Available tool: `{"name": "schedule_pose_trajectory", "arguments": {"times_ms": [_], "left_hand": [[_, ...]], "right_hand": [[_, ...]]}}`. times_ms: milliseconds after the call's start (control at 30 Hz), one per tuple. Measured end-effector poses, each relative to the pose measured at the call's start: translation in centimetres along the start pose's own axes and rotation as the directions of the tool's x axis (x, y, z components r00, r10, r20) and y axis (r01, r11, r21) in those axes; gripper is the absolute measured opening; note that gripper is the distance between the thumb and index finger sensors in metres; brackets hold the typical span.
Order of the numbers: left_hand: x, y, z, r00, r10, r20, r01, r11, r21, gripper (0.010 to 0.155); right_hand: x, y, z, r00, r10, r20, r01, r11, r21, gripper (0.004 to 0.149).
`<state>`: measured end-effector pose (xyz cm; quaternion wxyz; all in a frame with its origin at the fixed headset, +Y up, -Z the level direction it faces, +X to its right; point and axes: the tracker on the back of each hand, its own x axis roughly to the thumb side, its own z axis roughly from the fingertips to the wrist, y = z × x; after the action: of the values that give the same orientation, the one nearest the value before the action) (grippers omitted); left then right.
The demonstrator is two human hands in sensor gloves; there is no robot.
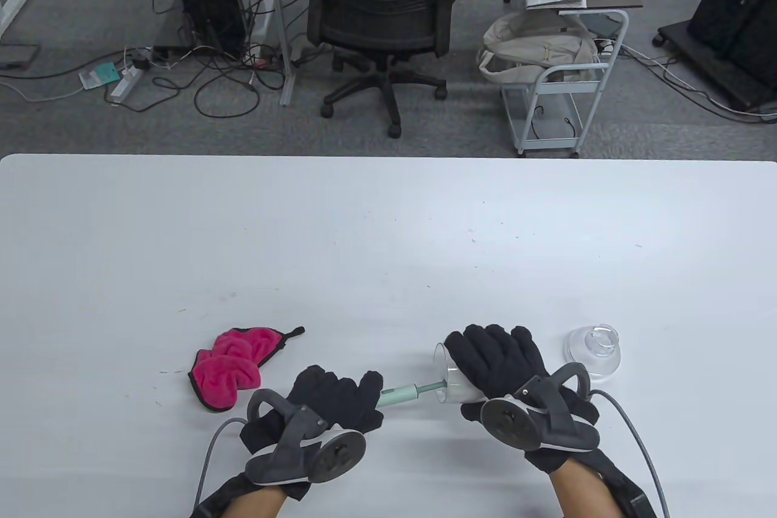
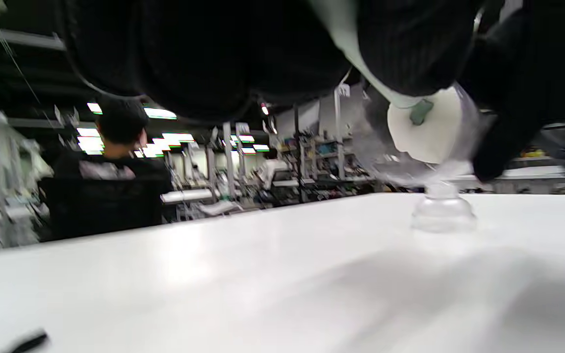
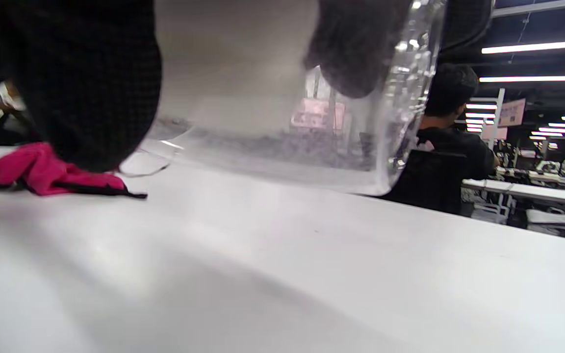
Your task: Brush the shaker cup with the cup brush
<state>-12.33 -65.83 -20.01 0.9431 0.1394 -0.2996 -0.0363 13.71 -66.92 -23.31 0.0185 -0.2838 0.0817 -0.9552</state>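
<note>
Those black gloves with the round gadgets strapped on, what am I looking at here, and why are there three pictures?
These are a person's two hands in sensor gloves, each with a tracker strapped to its back; no robot is involved. One picture looks down at the white table. The other two come from cameras on the wrists, so they sit low and tilted.

The right hand holds a clear shaker cup on its side, mouth toward the other hand. The left hand grips the pale green handle of a cup brush, whose head is inside the cup; the left wrist view shows its white sponge head there.

On the table lie a pink cloth to the left and a clear lid to the right.
</note>
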Motion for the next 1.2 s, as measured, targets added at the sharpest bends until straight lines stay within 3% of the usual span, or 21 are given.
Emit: {"name": "schedule_pose_trajectory", "arguments": {"times_ms": [67,200,300,367,433,567,633,700,800,833,933,1000,1133,1200], "left_hand": [[0.2,0.3,0.1,0.998,-0.065,0.000,0.065,0.998,0.004,0.055],[0.9,-0.7,-0.3,0.999,-0.012,0.043,0.014,0.998,-0.056,0.055],[0.8,-1.0,-0.4,0.999,-0.001,0.032,0.004,0.996,-0.093,0.055],[0.7,-1.1,-0.6,0.997,0.061,0.049,-0.054,0.990,-0.127,0.055],[0.7,-0.8,-0.4,0.997,0.070,0.026,-0.068,0.994,-0.084,0.055],[0.1,0.0,0.1,1.000,-0.009,-0.001,0.009,1.000,0.005,0.055],[0.2,0.2,0.2,0.995,-0.101,-0.004,0.101,0.995,0.011,0.055],[0.5,0.0,0.1,0.995,-0.099,0.012,0.100,0.995,-0.009,0.055],[1.2,-1.0,-0.4,0.999,-0.026,0.047,0.029,0.997,-0.073,0.055],[1.2,-1.1,-0.4,0.999,-0.034,0.027,0.036,0.994,-0.107,0.055],[1.0,-1.2,-0.5,0.998,0.045,0.052,-0.038,0.990,-0.133,0.055],[0.8,-0.9,-0.4,0.996,0.090,0.009,-0.088,0.986,-0.138,0.055],[0.2,0.3,0.2,1.000,-0.007,-0.004,0.007,1.000,-0.014,0.056],[0.2,0.6,0.3,0.999,-0.045,-0.006,0.045,0.999,-0.015,0.055]], "right_hand": [[0.6,0.1,-0.1,0.999,-0.027,0.028,0.027,0.999,0.020,0.105],[2.7,0.5,-0.5,0.987,-0.106,0.117,0.098,0.993,0.071,0.105],[2.6,0.3,-0.3,0.993,-0.004,0.122,0.005,1.000,-0.015,0.105],[1.8,-0.1,-0.2,0.994,-0.052,0.094,0.059,0.996,-0.071,0.105],[0.7,-0.6,0.0,0.997,-0.054,0.058,0.061,0.990,-0.125,0.105],[0.0,-0.1,-0.2,0.999,-0.037,-0.002,0.037,0.999,0.029,0.105],[0.6,0.2,-0.5,0.997,-0.076,0.016,0.074,0.993,0.094,0.105],[1.4,0.5,-0.6,0.997,-0.067,0.043,0.061,0.990,0.128,0.105],[2.6,0.7,-0.8,0.980,-0.155,0.122,0.142,0.984,0.106,0.104],[2.7,0.8,-0.7,0.986,-0.123,0.110,0.112,0.988,0.103,0.105],[1.8,0.0,-0.4,0.994,-0.066,0.091,0.069,0.997,-0.023,0.108],[0.9,-0.4,-0.2,0.997,-0.037,0.063,0.043,0.995,-0.091,0.106],[0.1,-0.2,0.0,1.000,-0.002,0.011,0.002,1.000,0.004,0.105],[0.5,0.1,-0.1,0.997,-0.074,0.022,0.072,0.995,0.063,0.105]]}}
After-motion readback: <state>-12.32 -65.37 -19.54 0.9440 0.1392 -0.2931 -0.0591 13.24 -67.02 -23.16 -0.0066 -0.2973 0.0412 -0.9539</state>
